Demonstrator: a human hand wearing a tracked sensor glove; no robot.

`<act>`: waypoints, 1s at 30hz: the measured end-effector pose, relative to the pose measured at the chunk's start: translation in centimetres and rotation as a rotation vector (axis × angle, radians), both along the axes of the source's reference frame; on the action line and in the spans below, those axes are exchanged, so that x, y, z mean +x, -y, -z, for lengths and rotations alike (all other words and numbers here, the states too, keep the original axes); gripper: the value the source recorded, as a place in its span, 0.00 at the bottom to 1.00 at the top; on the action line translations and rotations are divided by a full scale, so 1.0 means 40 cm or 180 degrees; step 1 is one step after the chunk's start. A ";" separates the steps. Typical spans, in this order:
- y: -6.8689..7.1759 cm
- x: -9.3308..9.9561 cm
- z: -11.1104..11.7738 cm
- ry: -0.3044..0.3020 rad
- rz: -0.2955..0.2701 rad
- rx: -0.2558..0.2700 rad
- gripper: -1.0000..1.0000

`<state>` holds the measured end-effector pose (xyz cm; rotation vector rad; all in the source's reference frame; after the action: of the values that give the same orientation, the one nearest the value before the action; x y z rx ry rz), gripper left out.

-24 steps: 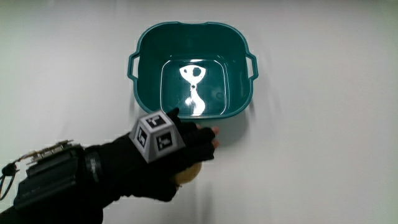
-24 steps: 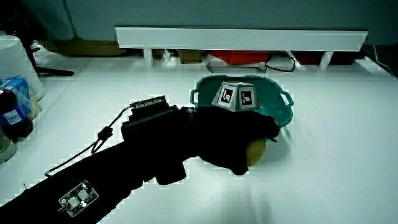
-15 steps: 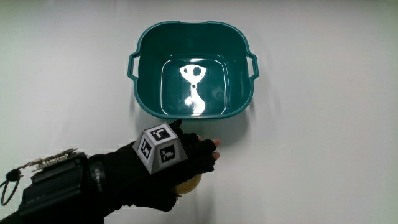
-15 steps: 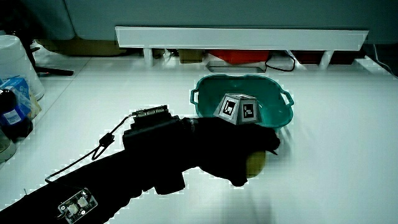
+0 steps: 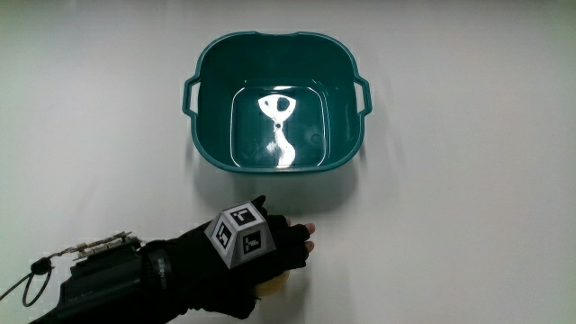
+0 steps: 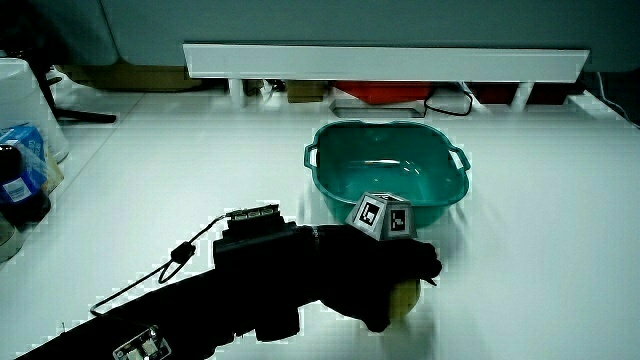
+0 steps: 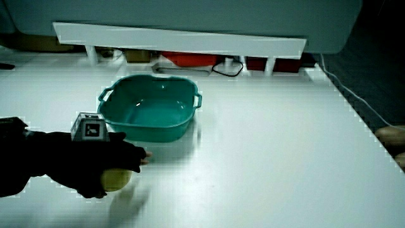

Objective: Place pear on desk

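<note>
A yellow-green pear (image 5: 274,284) (image 6: 405,298) (image 7: 116,178) shows only in part under the curled fingers of the hand (image 5: 270,252) (image 6: 395,275) (image 7: 101,168), which is shut on it. Hand and pear are low over the white desk (image 5: 450,225), nearer to the person than the teal tub (image 5: 210,67) (image 6: 330,195) (image 7: 111,117). I cannot tell whether the pear touches the desk. The tub holds nothing but a light reflection.
A low white partition (image 6: 390,62) (image 7: 177,43) runs along the desk's edge farthest from the person, with a red object and cables under it. Bottles and a white container (image 6: 25,105) stand at the desk's edge in a side view.
The hand with the pear has drawn away from the tub toward the person and sunk closer to the desk. The tub has not moved.
</note>
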<state>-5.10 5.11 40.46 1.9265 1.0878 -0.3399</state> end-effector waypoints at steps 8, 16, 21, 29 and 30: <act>-0.026 0.009 -0.041 0.0105 -0.0068 -0.0102 0.50; -0.019 0.010 -0.052 0.0121 -0.0051 -0.0157 0.50; -0.016 0.014 -0.071 0.0189 -0.0098 -0.0243 0.38; -0.018 0.011 -0.085 0.0421 -0.0174 -0.0369 0.15; -0.019 0.009 -0.091 0.0373 -0.0166 -0.0332 0.12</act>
<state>-4.73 5.87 44.09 1.7997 1.0217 -0.2466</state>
